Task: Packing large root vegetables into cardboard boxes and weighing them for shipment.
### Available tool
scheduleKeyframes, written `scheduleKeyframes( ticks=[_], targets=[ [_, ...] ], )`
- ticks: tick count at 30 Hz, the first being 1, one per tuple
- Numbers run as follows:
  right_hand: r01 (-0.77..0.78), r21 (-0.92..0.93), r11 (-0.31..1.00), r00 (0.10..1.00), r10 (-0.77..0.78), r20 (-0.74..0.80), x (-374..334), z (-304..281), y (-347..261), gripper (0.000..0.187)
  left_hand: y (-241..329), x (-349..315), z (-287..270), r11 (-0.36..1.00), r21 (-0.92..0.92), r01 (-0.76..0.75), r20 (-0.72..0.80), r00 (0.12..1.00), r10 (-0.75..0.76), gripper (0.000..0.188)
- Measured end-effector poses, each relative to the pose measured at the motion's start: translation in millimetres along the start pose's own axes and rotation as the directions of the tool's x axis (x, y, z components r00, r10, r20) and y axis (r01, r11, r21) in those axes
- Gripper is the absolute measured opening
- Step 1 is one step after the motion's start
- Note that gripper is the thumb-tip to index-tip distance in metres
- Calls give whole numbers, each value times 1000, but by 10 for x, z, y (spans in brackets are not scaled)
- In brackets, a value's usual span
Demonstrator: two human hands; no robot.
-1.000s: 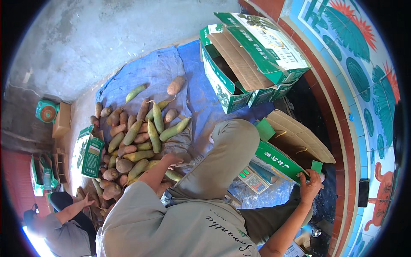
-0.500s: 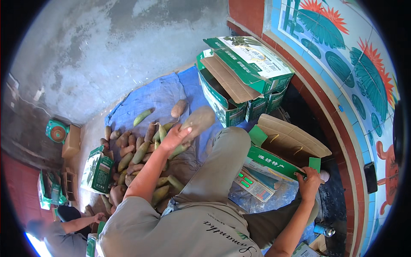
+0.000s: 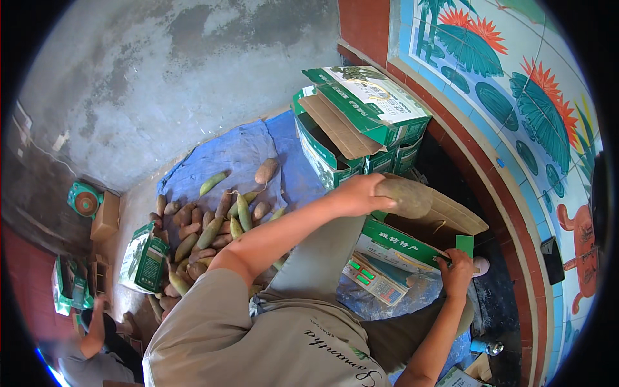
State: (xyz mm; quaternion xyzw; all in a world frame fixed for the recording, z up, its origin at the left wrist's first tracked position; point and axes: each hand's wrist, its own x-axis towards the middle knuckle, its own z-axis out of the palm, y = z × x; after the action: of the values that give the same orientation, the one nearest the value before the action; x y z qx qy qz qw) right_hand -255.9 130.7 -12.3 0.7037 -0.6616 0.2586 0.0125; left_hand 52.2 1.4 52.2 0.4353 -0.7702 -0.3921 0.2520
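Note:
My left hand (image 3: 359, 195) is closed round the end of a large brownish radish (image 3: 411, 198), lifted over the left end of an open green cardboard box (image 3: 393, 244). The box's brown flap stands up at the back. My right hand (image 3: 458, 274) grips the near wall of that box at its right corner; a small dark bit shows by its fingertips, too small to name. Underneath and in front of the box, a scale (image 3: 377, 282) with lit green displays shows in part. To the left lies a heap of green and brownish radishes (image 3: 207, 233).
Stacked green and white boxes (image 3: 367, 106) stand at the back by the wall. A blue sheet (image 3: 222, 151) covers the floor. At left are another green box (image 3: 143, 261), a green round device (image 3: 84, 198) and a seated person (image 3: 97, 348). A blue can (image 3: 487, 347) is at lower right.
My left hand has carried the radish rightward from above the heap to over the box. My right hand stays at the box's corner. The other person's arm has risen.

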Motion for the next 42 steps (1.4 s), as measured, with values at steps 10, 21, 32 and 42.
scheduleKeyframes(
  ticks=[10,21,32,42],
  targets=[
    [6,1,1000,1000,-6,-6,28,13,14,18,-124,390,816,852,485,-198,266,961,72,58],
    [-15,20,1000,1000,15,20,62,33,10,15,-295,523,985,848,528,-47,287,950,-125,34],
    [17,-47,999,1000,-18,-23,119,79,13,15,-181,410,870,894,437,-95,144,989,34,33],
    [14,-25,1000,1000,-14,-24,98,110,57,15,-118,217,756,850,492,-188,382,924,-17,51]
  ],
)
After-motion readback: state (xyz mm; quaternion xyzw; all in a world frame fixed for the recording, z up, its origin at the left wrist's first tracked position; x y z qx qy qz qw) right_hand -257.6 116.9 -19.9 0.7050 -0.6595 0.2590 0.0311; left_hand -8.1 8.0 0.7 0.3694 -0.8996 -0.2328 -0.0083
